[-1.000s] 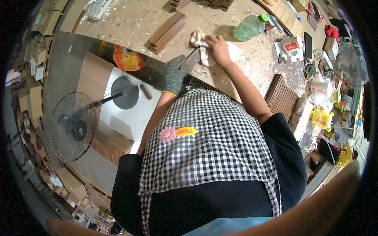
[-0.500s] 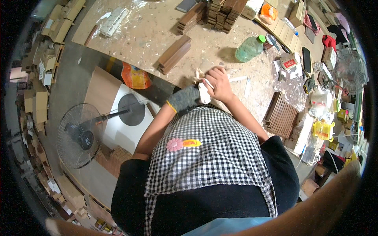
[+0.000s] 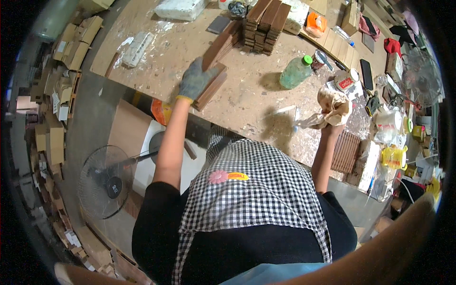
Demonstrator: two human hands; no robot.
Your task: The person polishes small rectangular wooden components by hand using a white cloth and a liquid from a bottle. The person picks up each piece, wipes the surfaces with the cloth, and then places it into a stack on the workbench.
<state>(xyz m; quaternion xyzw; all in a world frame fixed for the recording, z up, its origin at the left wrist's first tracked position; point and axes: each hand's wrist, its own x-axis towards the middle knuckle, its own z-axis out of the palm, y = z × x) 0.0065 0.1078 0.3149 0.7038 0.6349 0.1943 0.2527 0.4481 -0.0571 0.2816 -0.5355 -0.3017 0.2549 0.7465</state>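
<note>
My left hand (image 3: 194, 78), in a grey knit glove with a yellow cuff, is at a small stack of brown wooden strips (image 3: 211, 90). Its fingers are closed over a strip's end, beside a longer strip pile (image 3: 223, 42); the glove hides part of the grip. Bare and raised at the right, my right hand (image 3: 335, 127) clutches a crumpled beige cloth (image 3: 334, 107). One end of the cloth trails left over the worktable (image 3: 247, 107). Most of the right fingers are hidden by the cloth.
A taller strip stack (image 3: 266, 26) stands at the back. Nearby are a green-capped bottle (image 3: 295, 72), a tin (image 3: 346, 80), a phone (image 3: 367, 72) and a slatted wooden panel (image 3: 345, 152). A standing fan (image 3: 107, 183) is on the floor at left.
My hands, together at the table's front edge before, have parted. The gloved left hand has reached forward-left to the strips; the right hand has swung right with the cloth. The view has shifted slightly.
</note>
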